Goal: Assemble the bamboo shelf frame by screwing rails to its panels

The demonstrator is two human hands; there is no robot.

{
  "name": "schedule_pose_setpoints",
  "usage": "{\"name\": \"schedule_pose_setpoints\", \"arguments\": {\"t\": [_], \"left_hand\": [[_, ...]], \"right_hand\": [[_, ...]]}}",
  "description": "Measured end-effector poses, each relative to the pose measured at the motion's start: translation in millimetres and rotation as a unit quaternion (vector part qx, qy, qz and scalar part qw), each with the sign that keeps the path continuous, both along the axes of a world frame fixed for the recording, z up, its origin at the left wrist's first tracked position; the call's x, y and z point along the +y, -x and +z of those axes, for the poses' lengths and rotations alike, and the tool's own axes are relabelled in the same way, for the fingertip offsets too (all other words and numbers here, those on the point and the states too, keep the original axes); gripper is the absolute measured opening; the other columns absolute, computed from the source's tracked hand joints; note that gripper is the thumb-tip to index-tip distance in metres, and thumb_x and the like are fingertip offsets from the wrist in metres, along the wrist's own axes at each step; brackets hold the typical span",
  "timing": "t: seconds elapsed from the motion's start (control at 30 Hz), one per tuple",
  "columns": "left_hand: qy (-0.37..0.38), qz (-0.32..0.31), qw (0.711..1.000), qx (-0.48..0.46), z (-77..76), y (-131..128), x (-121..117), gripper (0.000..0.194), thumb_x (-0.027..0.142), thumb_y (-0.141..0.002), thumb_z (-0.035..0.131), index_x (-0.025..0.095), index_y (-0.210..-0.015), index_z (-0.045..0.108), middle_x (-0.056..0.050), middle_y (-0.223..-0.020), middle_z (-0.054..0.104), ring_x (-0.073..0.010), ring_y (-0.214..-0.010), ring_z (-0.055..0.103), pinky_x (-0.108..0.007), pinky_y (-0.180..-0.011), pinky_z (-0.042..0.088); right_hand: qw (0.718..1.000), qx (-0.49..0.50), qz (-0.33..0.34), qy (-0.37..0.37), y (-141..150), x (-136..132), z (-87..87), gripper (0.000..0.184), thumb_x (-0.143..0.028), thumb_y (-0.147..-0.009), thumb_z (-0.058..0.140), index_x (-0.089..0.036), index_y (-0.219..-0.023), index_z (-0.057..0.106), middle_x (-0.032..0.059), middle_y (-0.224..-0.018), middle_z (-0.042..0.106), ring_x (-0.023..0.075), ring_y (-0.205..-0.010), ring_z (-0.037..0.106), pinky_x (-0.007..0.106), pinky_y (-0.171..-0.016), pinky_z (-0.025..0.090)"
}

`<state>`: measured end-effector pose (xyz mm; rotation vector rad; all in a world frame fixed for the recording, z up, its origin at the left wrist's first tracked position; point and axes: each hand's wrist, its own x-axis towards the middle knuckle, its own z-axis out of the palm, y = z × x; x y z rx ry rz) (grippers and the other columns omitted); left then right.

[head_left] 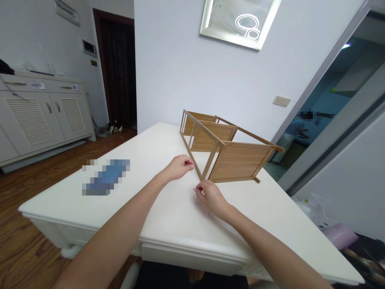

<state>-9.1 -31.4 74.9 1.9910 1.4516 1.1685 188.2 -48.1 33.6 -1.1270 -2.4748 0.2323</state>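
Note:
A light-brown wooden shelf rack (240, 160) lies on its side on the white table (168, 224), its slatted panels standing upright. My right hand (212, 197) is closed in a pinch just in front of the rack's near corner. A tiny dark-tipped piece, like a small screw (194, 189), pokes out between its thumb and forefinger. My left hand (179, 166) is beside the rack's lower rail, its fingers curled together; whatever they hold, if anything, is hidden. Below my right hand, another tiny metallic piece (209, 214) rests on the tabletop.
A blurred blue flat item (106, 176) lies at the table's left. The white wall (180, 60) rises behind the rack, with a framed mirror (237, 24). A white cabinet (45, 108) stands at far left. Right of the table is a doorway (325, 100) with a blurred person beyond.

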Motion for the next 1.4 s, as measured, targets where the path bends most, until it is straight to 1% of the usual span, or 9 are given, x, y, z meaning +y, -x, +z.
{"name": "schedule_pose_setpoints", "arguments": {"t": [0.17,0.3,0.43,0.63,0.77,0.9,1.1,1.27,1.4], "left_hand": [[-0.051,-0.03,0.987,0.147,-10.8,-16,-56,0.015,0.015,-0.086,0.049,0.017,-0.082,0.064,-0.005,-0.092,0.065,-0.0191,-0.091,0.06,-0.031,-0.083,0.045],[-0.043,-0.035,0.968,0.244,-34.4,-28,-100,0.016,0.014,-0.09,0.047,0.016,-0.087,0.063,-0.007,-0.09,0.066,-0.0211,-0.086,0.06,-0.035,-0.081,0.045],[-0.052,-0.011,0.965,0.256,-54.3,-31,-120,0.014,0.011,-0.091,0.047,0.017,-0.088,0.06,-0.006,-0.089,0.066,-0.0215,-0.085,0.06,-0.037,-0.079,0.045],[-0.078,0.026,0.978,0.193,-66.4,-29,-122,0.017,0.012,-0.092,0.044,0.019,-0.084,0.057,-0.004,-0.086,0.064,-0.0203,-0.083,0.058,-0.036,-0.078,0.046],[-0.075,0.045,0.982,0.167,-69.3,-27,-122,0.018,0.016,-0.092,0.044,0.02,-0.081,0.057,-0.005,-0.082,0.063,-0.0206,-0.08,0.058,-0.036,-0.074,0.046],[-0.063,0.072,0.989,0.116,-70.4,-23,-124,0.018,0.017,-0.091,0.043,0.022,-0.082,0.058,-0.005,-0.081,0.063,-0.0202,-0.079,0.058,-0.035,-0.073,0.046],[-0.084,0.188,0.978,-0.015,-68.9,-17,-125,0.015,0.021,-0.091,0.044,0.023,-0.082,0.057,-0.004,-0.08,0.063,-0.0186,-0.076,0.058,-0.032,-0.07,0.047],[-0.081,0.217,0.972,-0.042,-68.3,-14,-125,0.014,0.023,-0.091,0.045,0.024,-0.081,0.055,-0.003,-0.08,0.063,-0.0175,-0.073,0.058,-0.031,-0.069,0.047],[-0.043,0.209,0.975,0.055,-67.7,-1,-113,0.014,0.017,-0.09,0.043,0.021,-0.084,0.055,-0.005,-0.084,0.064,-0.0205,-0.081,0.06,-0.034,-0.075,0.047]], "right_hand": [[0.999,-0.037,0.006,-0.022,-16,4,-4.1,0.017,-0.011,-0.084,0.056,-0.016,-0.072,0.066,0.0051,-0.075,0.064,0.0165,-0.075,0.058,0.026,-0.071,0.044],[0.997,-0.017,0.024,-0.074,-19,-1,-6.8,0.014,-0.012,-0.086,0.056,-0.016,-0.09,0.069,0.0084,-0.089,0.067,0.0191,-0.087,0.061,0.03,-0.079,0.048],[0.992,-0.011,0.087,-0.088,-23,-5,-13.1,0.021,-0.01,-0.089,0.051,-0.019,-0.098,0.068,0.0073,-0.095,0.069,0.0187,-0.092,0.061,0.03,-0.084,0.047],[0.986,-0.068,0.135,-0.077,4,11,-29.1,0.023,-0.008,-0.089,0.049,-0.017,-0.081,0.069,0.0055,-0.077,0.066,0.0169,-0.079,0.058,0.027,-0.076,0.043],[0.971,-0.135,0.181,-0.077,63,33,-22.7,0.02,-0.008,-0.088,0.05,-0.013,-0.079,0.067,0.0078,-0.083,0.066,0.0163,-0.08,0.055,0.026,-0.081,0.04],[0.965,-0.184,0.172,-0.065,128,52,-12.1,0.027,-0.005,-0.09,0.043,-0.012,-0.083,0.068,0.0109,-0.091,0.066,0.0171,-0.087,0.056,0.026,-0.085,0.039],[0.973,-0.175,0.144,-0.055,196,69,-8.0,0.024,-0.006,-0.088,0.045,-0.006,-0.09,0.069,0.0164,-0.098,0.067,0.0191,-0.089,0.059,0.027,-0.081,0.04],[0.982,-0.14,0.115,-0.047,204,81,2.9,0.026,-0.01,-0.089,0.045,-0.008,-0.09,0.071,0.0153,-0.094,0.07,0.0188,-0.086,0.062,0.026,-0.079,0.041],[0.989,-0.094,0.097,-0.054,170,81,16.3,0.032,-0.01,-0.092,0.04,-0.012,-0.1,0.071,0.013,-0.101,0.071,0.0182,-0.093,0.063,0.027,-0.084,0.043]]}}
